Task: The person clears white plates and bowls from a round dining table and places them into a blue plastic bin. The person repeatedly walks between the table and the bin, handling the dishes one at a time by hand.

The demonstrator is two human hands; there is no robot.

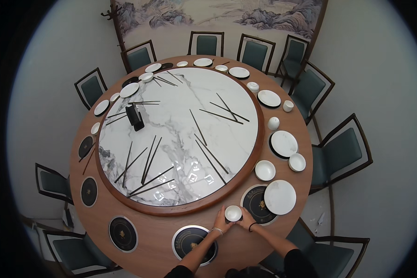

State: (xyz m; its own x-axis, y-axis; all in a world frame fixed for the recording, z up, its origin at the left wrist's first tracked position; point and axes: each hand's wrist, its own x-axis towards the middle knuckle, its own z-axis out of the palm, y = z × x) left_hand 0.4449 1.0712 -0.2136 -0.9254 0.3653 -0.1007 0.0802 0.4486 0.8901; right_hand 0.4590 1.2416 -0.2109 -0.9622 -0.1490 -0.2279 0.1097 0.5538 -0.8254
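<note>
Both hands are around a small white bowl (pixel 233 213) at the near edge of the turntable. My left hand (pixel 221 223) grips its left side, and my right hand (pixel 246 219) has its right side. Something dark shows just under the bowl, too little of it to name. Right of my hands, a white plate (pixel 280 197) partly covers a round black placemat (pixel 256 205). A larger white bowl (pixel 265 170) sits beyond that placemat. Under my left forearm lies another black placemat (pixel 189 243), partly hidden by the arm.
Several dark chopsticks (pixel 210 159) and a black stand-like object (pixel 135 117) lie on the marble-patterned turntable (pixel 180 139). White plates (pixel 284 144), bowls (pixel 297 162) and a cup (pixel 288 106) line the wooden table (pixel 153 226). Green-padded chairs (pixel 344 149) surround it.
</note>
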